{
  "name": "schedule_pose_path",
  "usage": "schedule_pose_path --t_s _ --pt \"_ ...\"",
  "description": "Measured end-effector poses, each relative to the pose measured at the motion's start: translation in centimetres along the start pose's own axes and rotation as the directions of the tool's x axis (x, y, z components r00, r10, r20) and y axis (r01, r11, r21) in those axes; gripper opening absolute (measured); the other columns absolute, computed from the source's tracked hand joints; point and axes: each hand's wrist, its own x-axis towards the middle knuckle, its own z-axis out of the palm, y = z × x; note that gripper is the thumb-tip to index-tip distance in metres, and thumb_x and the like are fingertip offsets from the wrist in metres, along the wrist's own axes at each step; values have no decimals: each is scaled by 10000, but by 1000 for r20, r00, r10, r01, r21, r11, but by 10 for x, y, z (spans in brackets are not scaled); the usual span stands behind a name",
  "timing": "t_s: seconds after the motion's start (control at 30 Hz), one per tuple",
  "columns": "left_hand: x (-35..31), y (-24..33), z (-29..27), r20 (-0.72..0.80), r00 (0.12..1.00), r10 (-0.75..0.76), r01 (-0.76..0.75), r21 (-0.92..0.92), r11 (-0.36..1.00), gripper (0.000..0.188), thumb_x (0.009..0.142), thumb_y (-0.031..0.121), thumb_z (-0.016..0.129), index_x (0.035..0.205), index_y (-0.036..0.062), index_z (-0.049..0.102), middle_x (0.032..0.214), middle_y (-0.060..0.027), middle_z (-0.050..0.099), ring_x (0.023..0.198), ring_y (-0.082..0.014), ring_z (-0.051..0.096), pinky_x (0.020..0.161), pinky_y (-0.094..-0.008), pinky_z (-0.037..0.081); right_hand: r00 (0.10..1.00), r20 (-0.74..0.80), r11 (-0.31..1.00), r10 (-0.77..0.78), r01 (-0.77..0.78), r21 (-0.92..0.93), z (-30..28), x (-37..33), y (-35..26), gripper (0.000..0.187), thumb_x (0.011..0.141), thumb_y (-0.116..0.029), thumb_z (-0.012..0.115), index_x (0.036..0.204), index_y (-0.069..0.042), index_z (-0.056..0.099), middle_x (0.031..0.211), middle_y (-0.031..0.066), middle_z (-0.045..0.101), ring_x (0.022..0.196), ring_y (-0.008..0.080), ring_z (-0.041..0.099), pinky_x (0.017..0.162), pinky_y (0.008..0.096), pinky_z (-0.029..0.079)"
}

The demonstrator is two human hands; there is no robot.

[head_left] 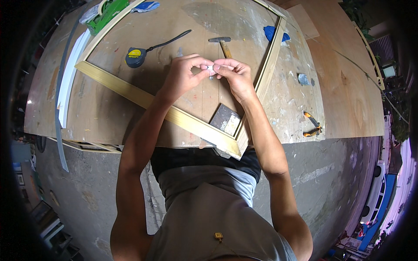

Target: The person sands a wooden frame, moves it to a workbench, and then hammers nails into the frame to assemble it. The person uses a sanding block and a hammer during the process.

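My left hand [186, 72] and my right hand [236, 77] meet above the worktable. Between their fingertips is a small white piece [210, 68], too small to name, pinched from both sides. Under and around my arms lies a pale wooden frame [126, 90], its near corner at the table's front edge. Just beyond my right hand is a hammer [225, 48] with a wooden handle, partly hidden by the fingers. A black and yellow tape measure [135, 57] with a dark strap sits left of my left hand, inside the frame.
A dark square block [224, 118] rests inside the frame's near corner. Orange-handled pliers [311, 125] and a small metal piece [303, 79] lie to the right. A blue cloth [277, 34] touches the frame's right side. White strips [72, 78] and a green tool [108, 15] are at left.
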Motion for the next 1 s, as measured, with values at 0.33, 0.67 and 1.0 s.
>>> schedule_pose_path --t_s 0.33,0.67,1.0 --pt "1 0 -2 11 999 -34 34 9 999 204 672 2 724 869 13 671 760 -88 650 692 -144 626 630 -255 476 1000 -25 1000 -2 3 24 4 -1 -1 137 806 1 623 935 46 629 797 105 672 666 109 603 593 217 452" --pt "3 5 -5 16 999 -36 36 3 999 197 681 11 723 871 17 672 751 -88 650 681 -144 626 627 -255 478 997 -74 989 -5 16 150 5 3 6 161 806 43 542 952 75 602 770 98 644 660 114 587 590 201 449" --pt "1 -1 -3 9 997 -73 72 56 996 187 674 17 727 853 20 671 747 -89 649 681 -158 631 624 -264 479 996 -91 1000 -7 5 -26 9 3 5 177 838 -73 524 897 45 643 809 78 653 723 101 576 646 230 445"
